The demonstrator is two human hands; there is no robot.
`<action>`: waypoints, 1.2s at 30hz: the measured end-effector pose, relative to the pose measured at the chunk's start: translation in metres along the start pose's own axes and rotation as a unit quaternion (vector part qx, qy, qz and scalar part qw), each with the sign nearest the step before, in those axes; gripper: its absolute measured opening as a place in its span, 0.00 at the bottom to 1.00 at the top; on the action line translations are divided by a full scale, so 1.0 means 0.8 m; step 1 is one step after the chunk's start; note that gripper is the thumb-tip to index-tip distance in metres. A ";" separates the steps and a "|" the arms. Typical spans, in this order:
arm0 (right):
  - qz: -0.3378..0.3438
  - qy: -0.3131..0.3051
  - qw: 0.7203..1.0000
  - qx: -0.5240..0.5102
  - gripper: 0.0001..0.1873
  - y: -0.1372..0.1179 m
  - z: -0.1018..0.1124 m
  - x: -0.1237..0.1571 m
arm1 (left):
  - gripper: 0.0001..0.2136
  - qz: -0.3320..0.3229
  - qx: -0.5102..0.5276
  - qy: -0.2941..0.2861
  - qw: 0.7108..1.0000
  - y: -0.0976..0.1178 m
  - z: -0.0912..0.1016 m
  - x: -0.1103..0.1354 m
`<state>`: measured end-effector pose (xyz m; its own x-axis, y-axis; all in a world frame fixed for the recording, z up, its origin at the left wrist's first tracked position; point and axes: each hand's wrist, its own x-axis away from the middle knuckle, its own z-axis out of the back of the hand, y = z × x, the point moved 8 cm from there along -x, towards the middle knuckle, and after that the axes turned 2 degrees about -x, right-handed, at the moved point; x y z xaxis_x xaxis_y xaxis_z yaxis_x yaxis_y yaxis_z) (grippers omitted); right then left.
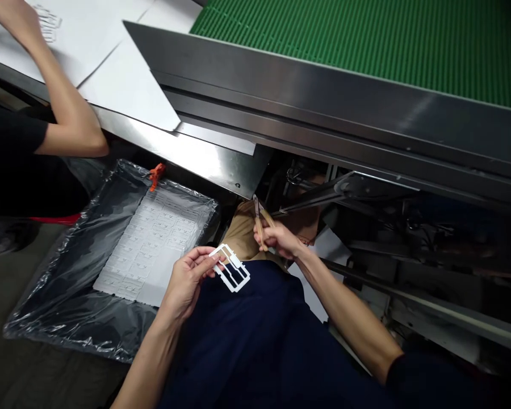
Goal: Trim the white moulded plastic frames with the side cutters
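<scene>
A small white plastic frame [231, 268] is pinched at one end by the left hand [188, 280], over the lap. Slim cutters [259, 220] are gripped in the closed right hand [281, 238], tips up and apart from the frame. Beside the knees sits a plastic-lined bin [68, 267] of white sheets [151, 244]. The pinch looks light – the frame could twist or drop – and the thumb lies near any cut.
</scene>
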<state>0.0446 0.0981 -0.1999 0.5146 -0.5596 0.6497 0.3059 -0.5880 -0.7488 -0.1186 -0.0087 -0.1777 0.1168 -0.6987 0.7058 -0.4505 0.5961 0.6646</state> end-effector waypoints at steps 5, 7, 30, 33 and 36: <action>0.080 -0.022 0.992 -0.099 0.14 0.009 -0.013 0.069 | 0.11 0.012 -0.007 -0.029 0.999 0.006 -0.026 -0.003; 0.109 -0.017 0.987 -0.119 0.14 0.002 -0.017 0.081 | 0.12 0.015 -0.015 -0.032 0.999 0.007 -0.035 -0.003; 0.133 -0.044 0.986 -0.091 0.17 0.002 -0.027 0.095 | 0.10 0.016 -0.180 -0.142 0.973 0.027 -0.048 0.004; 0.132 -0.051 0.986 -0.087 0.16 0.005 -0.028 0.095 | 0.09 0.024 -0.208 -0.159 0.965 0.029 -0.049 0.003; 0.129 -0.057 0.987 -0.077 0.16 0.009 -0.030 0.095 | 0.08 0.026 -0.232 -0.171 0.957 0.030 -0.050 0.003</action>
<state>0.0663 0.0376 -0.1527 0.6491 -0.6375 0.4151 0.0323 -0.5221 -0.8523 -0.0933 0.0195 -0.1501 -0.2269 -0.7044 0.6725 0.0030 0.6900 0.7238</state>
